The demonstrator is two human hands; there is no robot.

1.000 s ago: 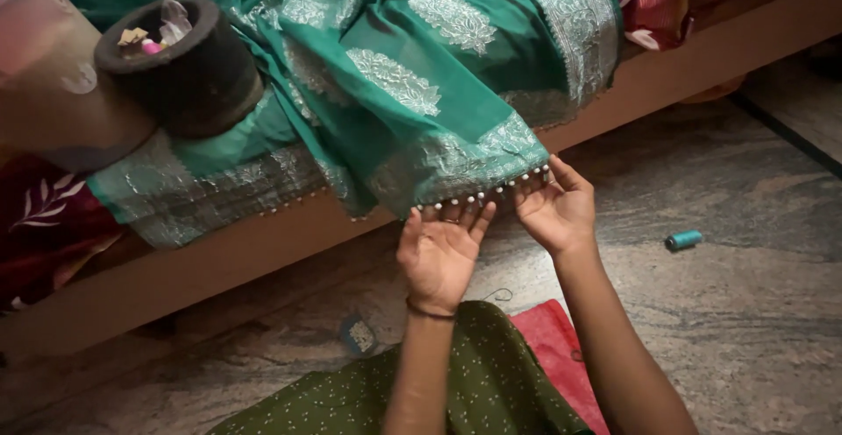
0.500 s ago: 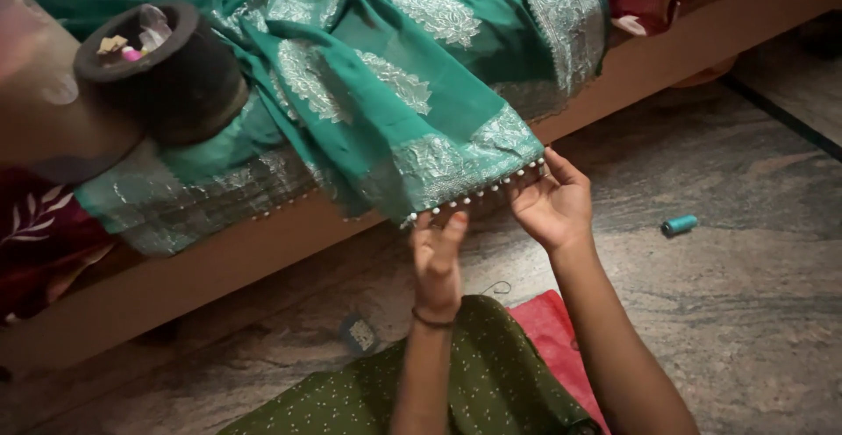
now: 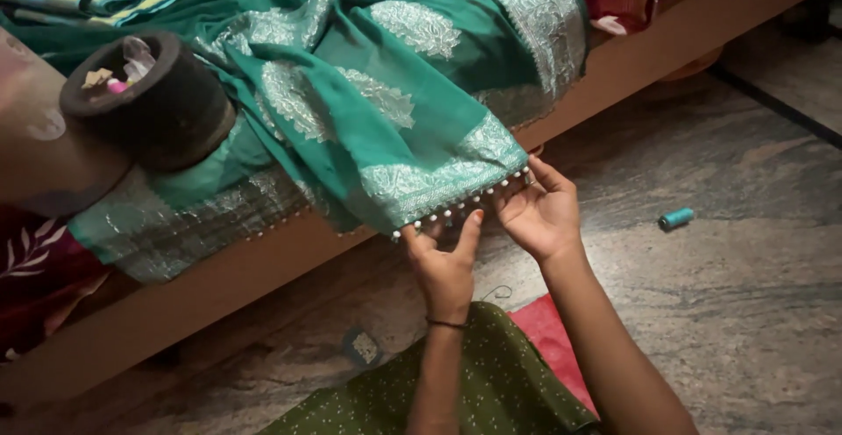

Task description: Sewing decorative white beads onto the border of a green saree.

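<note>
1. Right now my left hand sits at about 6 o'clock of the green cloth; its grip is pinched on the beaded hem, thumb and forefinger up, which keeps that edge from sagging.
2. My right hand, at 3 o'clock of the left, has its grip closed lightly on the hem's corner, palm toward me, so the edge runs taut between the two hands.
3. That cloth lies draped over the wooden bed frame, its hem hanging off the side, within reach from the floor.
4. At 10 o'clock, on the bed, a dark round container with small bits inside weighs on the cloth.
5. A teal thread spool lies on the floor at 3 o'clock, well apart from my hands.
</note>
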